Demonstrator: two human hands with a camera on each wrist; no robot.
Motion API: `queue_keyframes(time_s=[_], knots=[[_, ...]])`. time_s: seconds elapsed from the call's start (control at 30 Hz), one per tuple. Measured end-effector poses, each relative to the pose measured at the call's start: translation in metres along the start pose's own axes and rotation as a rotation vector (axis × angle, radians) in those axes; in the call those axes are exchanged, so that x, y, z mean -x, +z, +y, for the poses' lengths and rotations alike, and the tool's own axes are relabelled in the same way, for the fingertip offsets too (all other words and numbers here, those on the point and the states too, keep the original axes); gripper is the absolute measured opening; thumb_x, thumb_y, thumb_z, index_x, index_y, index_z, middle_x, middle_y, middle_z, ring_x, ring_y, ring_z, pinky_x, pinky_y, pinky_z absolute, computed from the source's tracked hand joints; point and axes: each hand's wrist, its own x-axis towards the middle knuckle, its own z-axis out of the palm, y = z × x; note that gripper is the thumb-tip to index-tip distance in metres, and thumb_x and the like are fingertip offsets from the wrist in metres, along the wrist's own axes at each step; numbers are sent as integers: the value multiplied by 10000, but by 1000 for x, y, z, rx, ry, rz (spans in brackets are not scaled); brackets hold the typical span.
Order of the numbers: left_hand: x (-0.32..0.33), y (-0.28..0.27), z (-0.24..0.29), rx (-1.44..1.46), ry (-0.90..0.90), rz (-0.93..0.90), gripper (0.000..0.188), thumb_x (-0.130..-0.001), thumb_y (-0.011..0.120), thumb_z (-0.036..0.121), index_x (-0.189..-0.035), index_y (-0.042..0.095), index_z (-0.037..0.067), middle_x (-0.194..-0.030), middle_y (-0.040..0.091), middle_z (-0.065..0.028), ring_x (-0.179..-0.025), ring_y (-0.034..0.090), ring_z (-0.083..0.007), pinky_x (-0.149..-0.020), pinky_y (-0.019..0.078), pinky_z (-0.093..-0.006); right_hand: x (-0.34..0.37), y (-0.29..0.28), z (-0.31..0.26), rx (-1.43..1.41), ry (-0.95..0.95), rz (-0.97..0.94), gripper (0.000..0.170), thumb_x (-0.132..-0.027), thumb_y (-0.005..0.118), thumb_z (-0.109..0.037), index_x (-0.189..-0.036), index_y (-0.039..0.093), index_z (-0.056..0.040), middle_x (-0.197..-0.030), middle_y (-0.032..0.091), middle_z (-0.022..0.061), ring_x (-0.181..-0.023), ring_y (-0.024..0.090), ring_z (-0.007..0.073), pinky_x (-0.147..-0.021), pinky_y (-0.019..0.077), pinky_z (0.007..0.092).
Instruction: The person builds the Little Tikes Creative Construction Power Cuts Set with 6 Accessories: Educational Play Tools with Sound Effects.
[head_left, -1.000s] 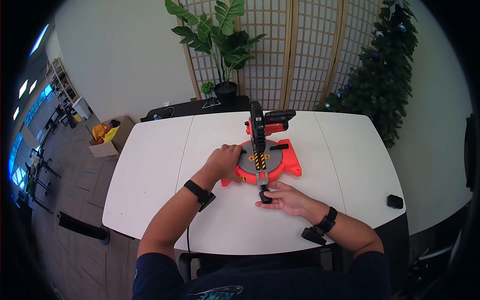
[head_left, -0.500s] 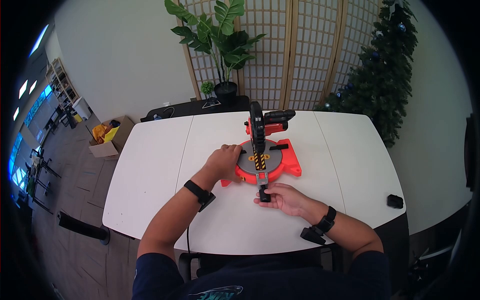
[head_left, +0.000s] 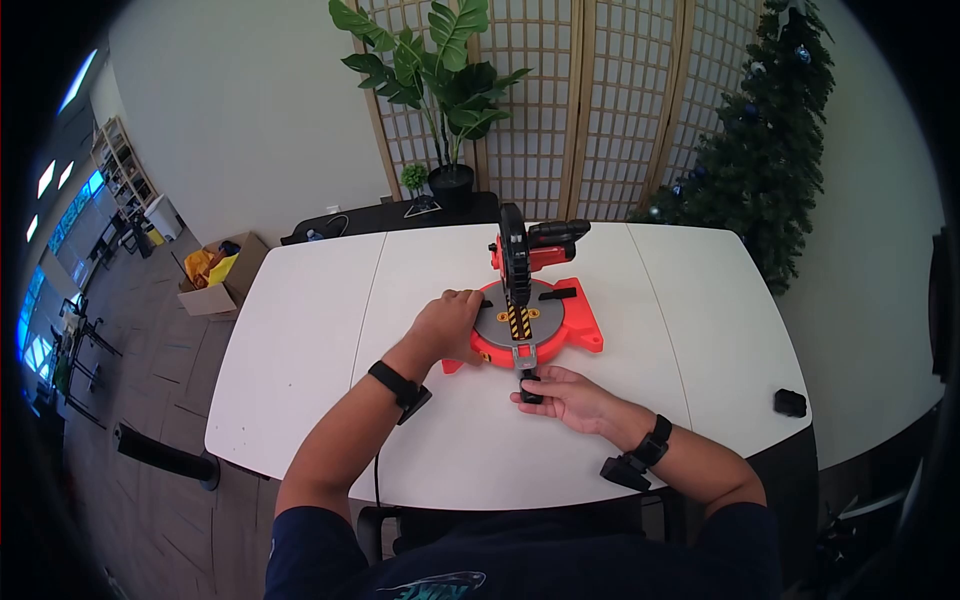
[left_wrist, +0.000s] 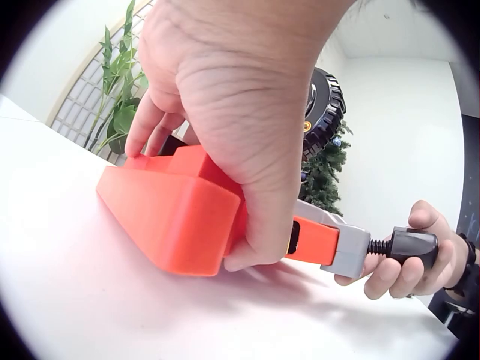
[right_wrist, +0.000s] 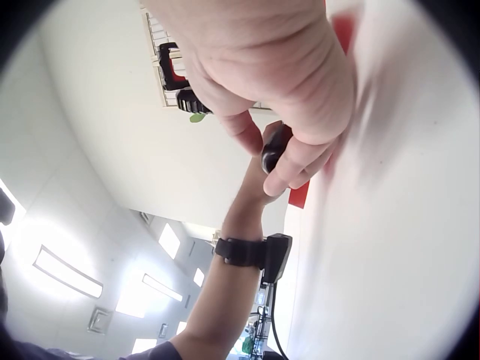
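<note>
While the left hand (head_left: 447, 325) grips one side of the orange-red plastic base (head_left: 583, 327) of a miter saw, its fingers over the top and its thumb low at the front, the right hand (head_left: 578, 398) pinches the black ridged knob (left_wrist: 414, 247) between thumb and fingers. A black threaded rod (left_wrist: 380, 247) joins that knob to a grey bracket (left_wrist: 349, 250) on the front of the base. The saw stands near the middle of the white segmented table (head_left: 300, 380), its black round blade part (head_left: 515, 255) upright over the round grey turntable (head_left: 547, 325) and hiding part of it from the head camera. The left hand covers one side of the base; in the right wrist view, the right hand hides much of the knob.

A small black object (head_left: 790, 403) lies well apart, near the table's right edge. Beyond the far edge are a black-potted leafy plant (head_left: 452, 182), a wooden lattice screen (head_left: 628, 110) and a green tree with round ornaments (head_left: 750, 150). An open brown cardboard box (head_left: 209, 300) holding yellow and orange things sits on the floor at the left.
</note>
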Motion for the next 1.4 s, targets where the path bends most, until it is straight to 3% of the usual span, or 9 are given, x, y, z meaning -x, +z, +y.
queue_keyframes(time_s=[0.13, 0.2, 0.4, 0.6, 0.83, 0.93, 1.0, 1.23, 1.4], knots=[[0, 2, -1, 8, 8, 21, 997, -512, 915, 439, -1321, 517, 15, -1245, 645, -181, -1178, 619, -355, -976, 546, -399, -1, -5, 1, -3, 4, 7, 249, -985, 617, -52, -1209, 522, 4, -1189, 610, 137, -1134, 669, 280, -999, 579, 391], [1, 2, 0, -5, 3, 23, 989, -511, 915, 438, -1310, 518, 12, -1228, 651, -183, -1159, 628, -355, -965, 551, -397, -6, -17, 1, -105, 42, -130, 263, -983, 648, -72, -1207, 530, -2, -1179, 609, 127, -1137, 666, 265, -994, 580, 384], [1, -1, 1, 10, -2, 13, 978, -509, 918, 435, -1293, 516, 11, -1205, 657, -188, -1147, 632, -354, -958, 552, -398, 2, 0, 0, 4, -1, 16, 208, -990, 598, -40, -1185, 539, 6, -1171, 619, 150, -1140, 666, 287, -1000, 575, 424], [2, -1, 1, 8, -2, 21, 974, -511, 918, 433, -1291, 517, 9, -1205, 657, -188, -1150, 631, -354, -959, 552, -398, 0, -9, -6, -93, 55, -102, 229, -980, 627, -33, -1186, 540, 17, -1145, 620, 134, -1109, 681, 279, -1010, 573, 405], [1, 2, 0, 2, -12, 10, 969, -508, 917, 431, -1285, 521, 10, -1203, 657, -187, -1151, 630, -353, -960, 551, -397, 0, -7, -3, -31, 18, -32, 220, -979, 639, -49, -1171, 551, 16, -1125, 630, 136, -1115, 682, 283, -1015, 571, 402], [1, 3, -1, 0, 11, 54, 960, -509, 917, 430, -1276, 523, 10, -1199, 658, -184, -1145, 632, -354, -955, 553, -396, 0, -10, -6, -94, 59, -124, 237, -971, 658, -53, -1171, 549, 13, -1128, 628, 124, -1119, 681, 281, -1012, 572, 396], [2, 1, 1, 2, -6, 26, 959, -510, 916, 429, -1279, 523, 12, -1203, 656, -179, -1150, 629, -353, -959, 550, -395, 1, -4, -4, -59, 40, -43, 211, -985, 628, -50, -1167, 545, 16, -1137, 628, 131, -1122, 682, 292, -1009, 573, 392], [1, 5, -1, 3, -2, 40, 973, -508, 921, 430, -1294, 521, 18, -1220, 651, -173, -1167, 621, -349, -972, 543, -395, 3, -10, -8, -79, 64, -111, 188, -995, 621, -67, -1151, 547, 6, -1137, 628, 130, -1126, 685, 303, -1011, 571, 380], [1, 2, 1, 6, -7, 30, 976, -505, 928, 420, -1300, 527, 22, -1229, 650, -170, -1167, 620, -346, -970, 544, -393, 4, -1, -2, -10, 2, -20, 162, -1011, 546, -44, -1158, 541, 24, -1141, 627, 148, -1132, 682, 325, -1021, 564, 392]])
